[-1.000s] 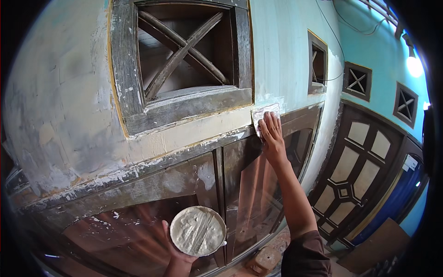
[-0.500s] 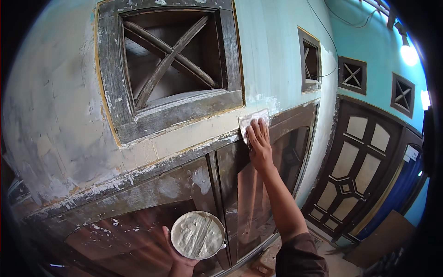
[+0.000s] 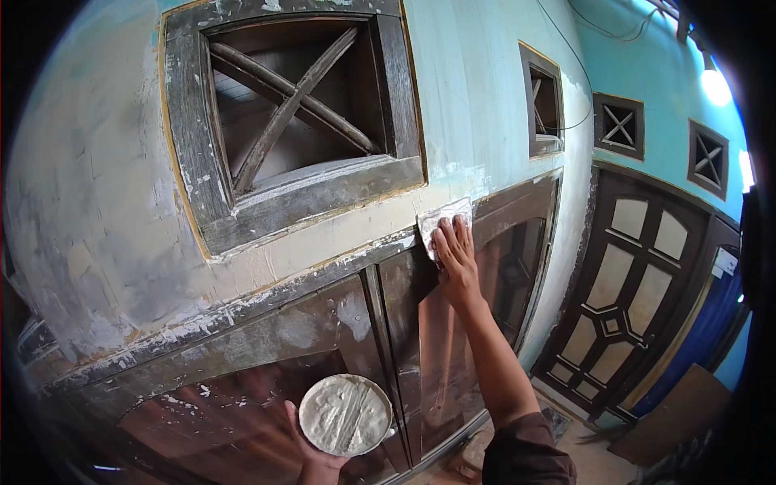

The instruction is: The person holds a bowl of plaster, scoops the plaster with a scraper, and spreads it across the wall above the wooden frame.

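My left hand (image 3: 311, 449) holds a round tub (image 3: 391, 422) from its left side and underneath, the thumb up along the wall. Pale grey-white putty (image 3: 343, 412) fills the tub, with ridged strokes across its surface. At arm's length, my right hand (image 3: 454, 255) grips a flat, squarish putty spreader (image 3: 435, 217) smeared with white. The spreader lies against the wall strip just above the dark window frame, its fingers pressed over the face. Most of the lower grip is hidden behind my hand.
A wooden vent frame (image 3: 311, 206) with crossed bars is set above the putty-patched wall (image 3: 97, 186). Below are brown framed glass panes (image 3: 242, 412). A panelled door (image 3: 610, 279), smaller vents (image 3: 619, 127), a lit bulb (image 3: 715, 89) and a hanging wire stand to the right.
The spreader and my right hand stay at nearly the same spot, slightly lower on the wall. The tub has dropped a little in the picture. The view has shifted slightly.
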Demonstrator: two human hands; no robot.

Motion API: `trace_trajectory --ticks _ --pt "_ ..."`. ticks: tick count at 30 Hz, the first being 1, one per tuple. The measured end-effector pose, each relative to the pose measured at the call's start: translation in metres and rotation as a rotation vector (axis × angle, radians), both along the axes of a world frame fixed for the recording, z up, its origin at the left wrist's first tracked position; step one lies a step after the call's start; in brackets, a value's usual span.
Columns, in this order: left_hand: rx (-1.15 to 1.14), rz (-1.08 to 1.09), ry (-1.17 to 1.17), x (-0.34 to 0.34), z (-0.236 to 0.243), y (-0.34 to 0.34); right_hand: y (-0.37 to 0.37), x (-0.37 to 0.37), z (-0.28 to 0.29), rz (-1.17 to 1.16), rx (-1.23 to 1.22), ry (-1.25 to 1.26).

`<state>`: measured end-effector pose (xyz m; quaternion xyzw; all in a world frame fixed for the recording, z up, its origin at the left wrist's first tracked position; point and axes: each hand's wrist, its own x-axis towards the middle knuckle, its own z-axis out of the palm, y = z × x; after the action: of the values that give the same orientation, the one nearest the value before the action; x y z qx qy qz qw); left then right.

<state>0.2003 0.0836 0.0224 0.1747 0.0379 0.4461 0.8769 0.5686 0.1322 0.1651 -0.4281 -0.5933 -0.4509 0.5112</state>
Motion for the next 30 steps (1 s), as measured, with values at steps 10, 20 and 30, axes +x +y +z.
trace_trajectory --ticks 10,20,30 --pt "-0.002 0.013 0.037 0.005 0.003 0.000 0.009 -0.017 0.018 0.036 0.015 0.023" --pt "0.003 0.000 0.076 0.003 0.000 0.005 -0.008 -0.024 0.030 -0.006 0.098 0.047" --pt "0.033 0.013 0.047 -0.001 -0.004 0.002 -0.014 -0.008 0.004 -0.013 0.197 0.070"
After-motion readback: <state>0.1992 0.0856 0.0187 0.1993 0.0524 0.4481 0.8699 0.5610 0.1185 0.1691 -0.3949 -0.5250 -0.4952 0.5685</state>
